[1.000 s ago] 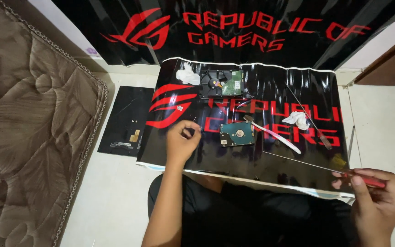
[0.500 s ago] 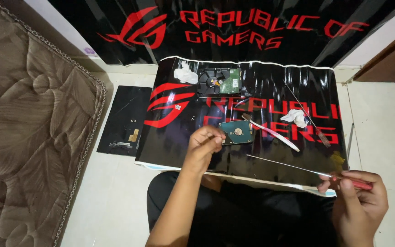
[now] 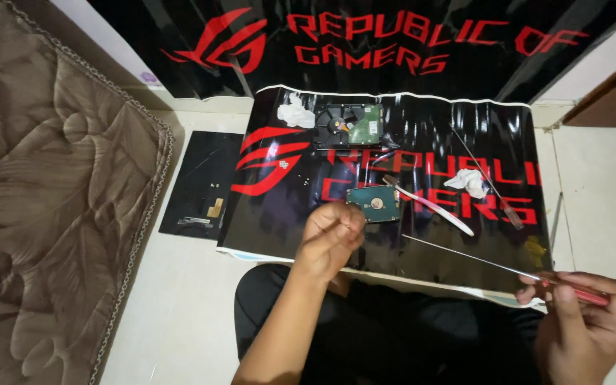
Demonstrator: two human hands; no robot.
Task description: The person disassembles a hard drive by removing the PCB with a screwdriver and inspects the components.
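Right hand clamps the long red-handled screwdriver, tip at ten o'clock; left hand loosely curled beside the small drive, contents unclear.

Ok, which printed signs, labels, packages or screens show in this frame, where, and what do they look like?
Banner: stands along the far wall; glossy black, large red lettering and emblem.
Printed mat: flat on the floor before the person; black, red lettering and emblem, white far edge.
Dark panel: flat, left of the mat; black rectangle with a small gold patch.
No packages seen.
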